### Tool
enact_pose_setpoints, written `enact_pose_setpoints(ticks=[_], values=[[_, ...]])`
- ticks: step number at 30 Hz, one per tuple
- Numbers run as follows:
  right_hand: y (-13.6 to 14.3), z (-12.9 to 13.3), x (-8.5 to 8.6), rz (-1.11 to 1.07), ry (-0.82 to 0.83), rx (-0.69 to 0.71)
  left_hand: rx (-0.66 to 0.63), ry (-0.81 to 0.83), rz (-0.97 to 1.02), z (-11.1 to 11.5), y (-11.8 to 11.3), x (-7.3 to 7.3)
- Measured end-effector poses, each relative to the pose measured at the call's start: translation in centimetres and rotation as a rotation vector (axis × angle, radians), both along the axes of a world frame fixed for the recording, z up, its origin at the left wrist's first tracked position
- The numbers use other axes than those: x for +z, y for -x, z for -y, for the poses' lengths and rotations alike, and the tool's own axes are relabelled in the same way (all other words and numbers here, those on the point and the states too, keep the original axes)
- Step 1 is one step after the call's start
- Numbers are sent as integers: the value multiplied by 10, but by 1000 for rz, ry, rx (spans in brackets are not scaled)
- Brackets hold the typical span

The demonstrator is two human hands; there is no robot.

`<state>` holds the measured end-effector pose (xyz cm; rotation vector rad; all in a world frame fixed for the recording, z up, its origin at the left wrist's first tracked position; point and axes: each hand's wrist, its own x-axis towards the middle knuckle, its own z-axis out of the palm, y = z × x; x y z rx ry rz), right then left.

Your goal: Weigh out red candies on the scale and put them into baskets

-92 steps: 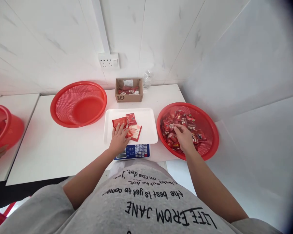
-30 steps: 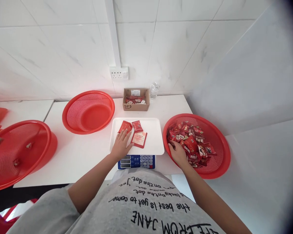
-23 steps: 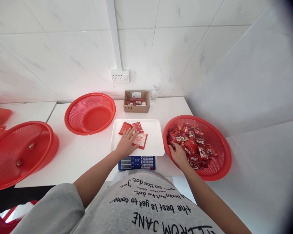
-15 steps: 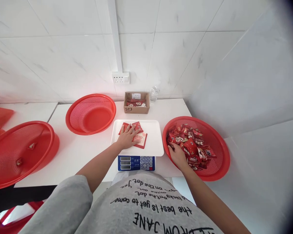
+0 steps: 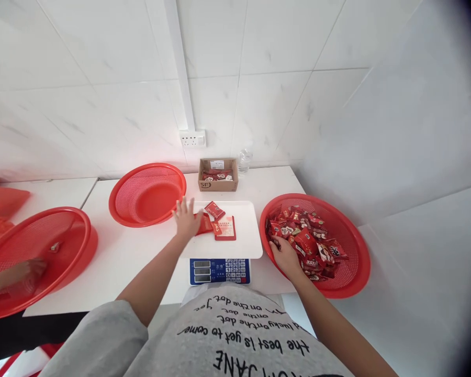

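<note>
My left hand [image 5: 186, 221] is open, its fingers spread over the left side of the white scale tray [image 5: 245, 243]. Beside its fingertips lie small red packets [image 5: 214, 210] and a flat red-bordered card-like piece [image 5: 225, 234]. Below the tray shows the blue scale panel [image 5: 220, 272] with its displays and keys. At the left rim of a red basket [image 5: 357, 248], my right hand [image 5: 286, 255] has its fingers curled in against the pile of red snack packets [image 5: 306, 240]. Exactly what it pinches is hidden.
Another red basket [image 5: 118, 220] stands behind on the left. A co-worker's hand [image 5: 27, 272] reaches into the front-left basket [image 5: 84, 251]. A cardboard box [image 5: 218, 185] of packets and a clear plastic cup [image 5: 245, 160] stand by the tiled wall.
My left hand has lifted off the packets and moved left, and the packets lie differently. My right hand has stayed at the rim. A co-worker's hand has entered the left basket.
</note>
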<state>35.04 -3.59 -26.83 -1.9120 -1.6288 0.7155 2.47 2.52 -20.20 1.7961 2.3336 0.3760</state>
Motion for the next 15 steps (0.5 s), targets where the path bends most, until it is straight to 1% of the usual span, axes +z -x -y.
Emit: enact_pose_setpoints(ticks=[2,3,4,5,7,8,10,15], values=[[-1,0,-2,1,-9,5,113,25,-54,-4,38,2],[-1,0,-3,0,-13,10,146,72,-81,-3,56,2],[-2,0,-5,-1,-16,13,150,140,-108,-1,72,2],[-2,0,-6,-2,-17,14,127,207,-129,3,86,2],[-4,0,-9,-5,-20,12,79,271,-144,15,105,3],[-4,-1,-10,-9,-24,10,59,280,-148,21,110,3],[-5,-1,-12,-17,-36,10,46,273,-159,32,111,5],[-6,-2,-16,-33,-32,8,40,258,-164,48,97,2]])
